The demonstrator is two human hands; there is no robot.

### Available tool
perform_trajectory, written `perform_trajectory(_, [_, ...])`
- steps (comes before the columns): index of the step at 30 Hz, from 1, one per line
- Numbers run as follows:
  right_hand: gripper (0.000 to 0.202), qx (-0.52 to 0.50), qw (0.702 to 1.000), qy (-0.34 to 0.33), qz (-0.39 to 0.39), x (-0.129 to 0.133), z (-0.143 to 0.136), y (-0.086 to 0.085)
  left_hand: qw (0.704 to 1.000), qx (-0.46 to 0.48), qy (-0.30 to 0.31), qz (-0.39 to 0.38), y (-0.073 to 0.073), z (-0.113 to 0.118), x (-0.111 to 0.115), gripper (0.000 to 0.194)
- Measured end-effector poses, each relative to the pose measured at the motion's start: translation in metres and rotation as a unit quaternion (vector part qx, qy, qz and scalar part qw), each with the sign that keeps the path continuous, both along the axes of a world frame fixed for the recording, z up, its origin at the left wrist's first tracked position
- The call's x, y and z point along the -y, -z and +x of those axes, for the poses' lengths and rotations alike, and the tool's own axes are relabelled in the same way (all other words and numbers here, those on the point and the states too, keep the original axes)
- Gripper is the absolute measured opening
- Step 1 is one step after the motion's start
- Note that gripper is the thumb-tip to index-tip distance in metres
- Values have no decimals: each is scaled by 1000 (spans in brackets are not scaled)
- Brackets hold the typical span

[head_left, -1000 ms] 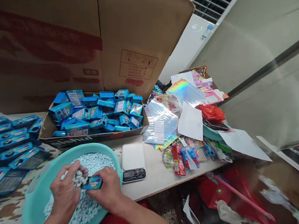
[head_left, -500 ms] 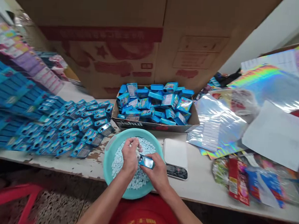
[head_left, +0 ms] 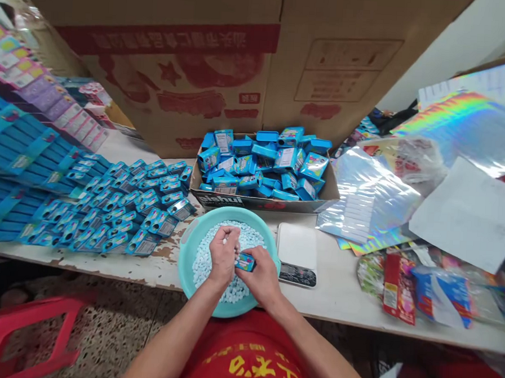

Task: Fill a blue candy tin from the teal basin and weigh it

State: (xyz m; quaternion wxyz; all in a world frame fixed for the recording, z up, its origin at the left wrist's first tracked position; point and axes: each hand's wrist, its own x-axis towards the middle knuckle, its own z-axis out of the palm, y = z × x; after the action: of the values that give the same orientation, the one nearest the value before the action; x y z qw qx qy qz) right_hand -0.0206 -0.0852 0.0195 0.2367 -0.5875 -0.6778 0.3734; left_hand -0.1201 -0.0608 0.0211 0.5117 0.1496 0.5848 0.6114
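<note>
A turquoise basin [head_left: 186,276] holds many small pale blue candies [head_left: 208,232]. Over it, my left hand [head_left: 223,258] is curled round several of the candies, which show between its fingers. My right hand [head_left: 261,274] grips a small blue box [head_left: 245,261] between thumb and fingers, its end against the left hand's fingertips. Behind the basin, an open carton [head_left: 268,204] is filled with similar blue boxes. Many more small blue boxes [head_left: 120,210] lie in rows on the table to the left.
A white scale [head_left: 297,246] sits just right of the basin. Holographic sheets [head_left: 362,200] and candy packets [head_left: 400,287] cover the right side. A large cardboard box [head_left: 224,80] rises behind the carton. Stacked blue packs [head_left: 17,148] stand far left; a red stool [head_left: 29,329] is below.
The view has shifted slightly, so the table appears higher. The blue box in my right hand has turned to show its printed side, and my left hand's fingers lie closer against its end.
</note>
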Motion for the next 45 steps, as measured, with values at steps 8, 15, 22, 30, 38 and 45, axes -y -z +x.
perform_trajectory(8, [34, -92, 996, 12, 7, 5, 13, 0, 994, 111, 13, -7, -23, -15, -4, 35])
perform_trajectory(15, [31, -122, 992, 31, 1, 1, 26, 11, 988, 154, -9, -25, -18, -15, -5, 39])
perform_trajectory(22, [30, -107, 994, 7, 8, 5, 21, 12, 993, 106, -39, -14, -13, -8, 0, 36])
perform_trajectory(30, [27, -49, 998, -43, -8, 8, 16, 11, 998, 56, 1, -22, -11, 3, 5, 33])
perform_trajectory(38, [18, -14, 999, -41, 1, 9, 14, 10, 996, 39, 68, -34, -10, 10, 13, 31])
perform_trajectory(45, [25, -103, 995, -2, -13, 9, 28, 11, 998, 58, 11, -9, -12, -18, 3, 32])
